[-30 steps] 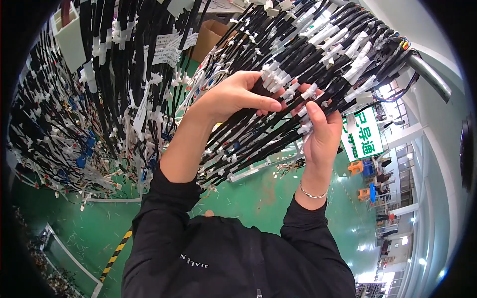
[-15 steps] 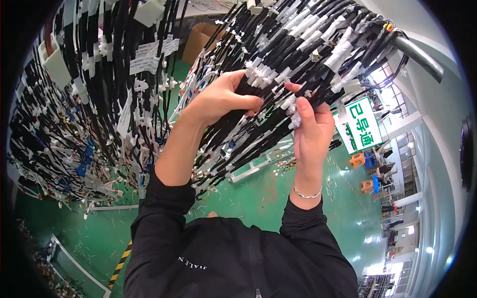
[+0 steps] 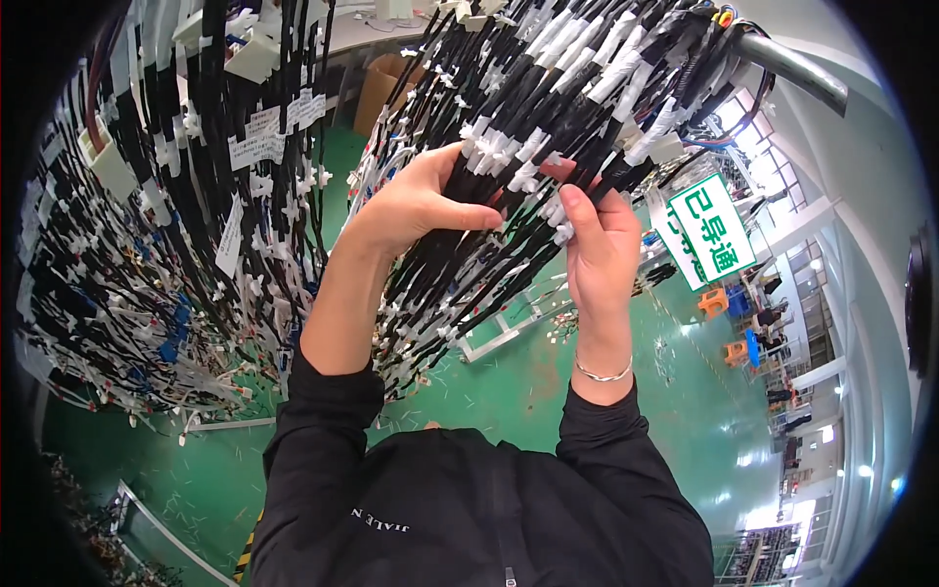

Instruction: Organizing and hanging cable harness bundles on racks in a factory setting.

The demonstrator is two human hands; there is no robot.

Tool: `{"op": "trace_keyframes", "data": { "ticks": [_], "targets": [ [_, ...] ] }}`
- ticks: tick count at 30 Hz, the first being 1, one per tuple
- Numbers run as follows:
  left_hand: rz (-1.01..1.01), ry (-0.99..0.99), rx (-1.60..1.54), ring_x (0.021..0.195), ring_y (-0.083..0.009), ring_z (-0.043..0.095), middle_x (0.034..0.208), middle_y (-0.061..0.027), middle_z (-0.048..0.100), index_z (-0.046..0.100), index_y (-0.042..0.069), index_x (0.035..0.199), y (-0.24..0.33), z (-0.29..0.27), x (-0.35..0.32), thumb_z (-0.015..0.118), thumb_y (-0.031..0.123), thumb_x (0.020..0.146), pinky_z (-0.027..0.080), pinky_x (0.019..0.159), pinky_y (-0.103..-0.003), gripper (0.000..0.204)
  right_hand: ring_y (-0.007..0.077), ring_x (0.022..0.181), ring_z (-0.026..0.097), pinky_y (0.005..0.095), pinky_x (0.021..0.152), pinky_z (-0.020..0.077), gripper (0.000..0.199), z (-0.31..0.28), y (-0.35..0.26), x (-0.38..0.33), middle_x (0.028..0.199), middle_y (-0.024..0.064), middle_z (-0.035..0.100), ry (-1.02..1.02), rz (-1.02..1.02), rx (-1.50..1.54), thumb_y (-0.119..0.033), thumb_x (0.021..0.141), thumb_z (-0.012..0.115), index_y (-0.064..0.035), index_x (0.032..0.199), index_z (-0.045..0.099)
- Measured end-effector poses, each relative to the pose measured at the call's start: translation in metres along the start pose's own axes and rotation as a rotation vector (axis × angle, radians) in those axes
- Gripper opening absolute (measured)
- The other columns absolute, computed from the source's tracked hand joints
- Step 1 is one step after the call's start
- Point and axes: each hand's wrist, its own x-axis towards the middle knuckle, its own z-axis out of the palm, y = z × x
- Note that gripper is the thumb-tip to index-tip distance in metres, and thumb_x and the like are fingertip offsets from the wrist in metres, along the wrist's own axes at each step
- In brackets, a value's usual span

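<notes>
A thick bunch of black-taped wire harnesses (image 3: 548, 88) with white clips and white tape bands hangs from a metal pipe (image 3: 797, 73). My left hand (image 3: 416, 205) is closed round the left side of this bunch, thumb across the front and fingers hidden behind the wires. On the bunch's right side, my right hand (image 3: 602, 240) grips some of the harnesses beside a row of white clips (image 3: 562, 223), its thumb in front. Both hands are close together, with dark wires running down between them.
More hanging wire harnesses (image 3: 210, 117) with paper labels and white connectors fill the left. A cardboard box (image 3: 384, 93) stands behind. A green-and-white sign (image 3: 709, 235) hangs at right, near orange stools (image 3: 712, 301). Scraps litter the green floor (image 3: 499, 396) around a metal frame (image 3: 509, 333).
The view has turned slightly. Both hands keep their hold on the harnesses, and the right hand sits a little lower and further left in the picture.
</notes>
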Motion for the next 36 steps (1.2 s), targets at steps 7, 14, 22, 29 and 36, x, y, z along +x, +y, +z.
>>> {"op": "trace_keyframes", "data": {
  "ticks": [7,14,22,29,36],
  "targets": [
    [-0.095,-0.017,-0.085,0.087,-0.0135,0.062,0.101,-0.0072,0.063,0.048,-0.002,0.127,0.006,0.000,0.000,0.083,0.007,0.063,0.050,0.082,-0.027,0.073,0.0048,0.079,0.056,0.0216,0.073,0.0468,0.032,0.001,-0.002,-0.003,0.106,0.0045,0.068,0.040,0.005,0.040,-0.017,0.093,0.065,0.0027,0.118,0.064],
    [-0.109,-0.079,-0.051,0.091,-0.0176,0.065,0.101,-0.0084,0.066,0.048,0.001,0.126,0.004,0.003,0.007,0.083,0.005,0.067,0.049,0.088,-0.030,0.069,0.0082,0.075,0.060,0.0236,0.067,0.0488,0.027,0.005,-0.015,-0.014,0.094,0.0027,0.067,0.169,-0.026,-0.400,-0.011,0.088,0.070,0.0031,0.110,0.062],
    [-0.069,-0.129,-0.200,0.089,-0.0223,0.066,0.099,-0.0100,0.065,0.049,-0.003,0.122,-0.007,-0.007,0.006,0.084,0.004,0.065,0.054,0.083,-0.036,0.067,0.0108,0.066,0.055,0.0250,0.061,0.0450,0.019,0.010,-0.063,-0.022,0.077,0.0040,0.057,0.066,-0.015,0.180,-0.010,0.092,0.061,0.0044,0.103,0.058],
    [0.008,-0.092,-0.088,0.069,-0.0220,0.064,0.086,-0.0109,0.063,0.048,-0.001,0.118,-0.002,-0.001,0.006,0.087,0.014,0.061,0.055,0.063,-0.035,0.070,0.0052,0.056,0.037,0.0230,0.054,0.0349,0.025,0.030,-0.112,0.006,0.067,-0.0039,0.040,0.026,-0.141,0.364,-0.022,0.101,0.051,0.0021,0.100,0.056],
    [0.042,0.005,0.000,0.069,-0.0226,0.063,0.086,-0.0104,0.063,0.049,0.003,0.110,-0.006,0.001,0.010,0.087,0.023,0.062,0.053,0.061,-0.033,0.064,0.0048,0.051,0.036,0.0221,0.048,0.0322,0.028,0.003,-0.168,0.008,0.063,-0.0030,0.040,-0.016,-0.122,0.397,-0.025,0.101,0.051,0.0026,0.095,0.055]
  ]
}}
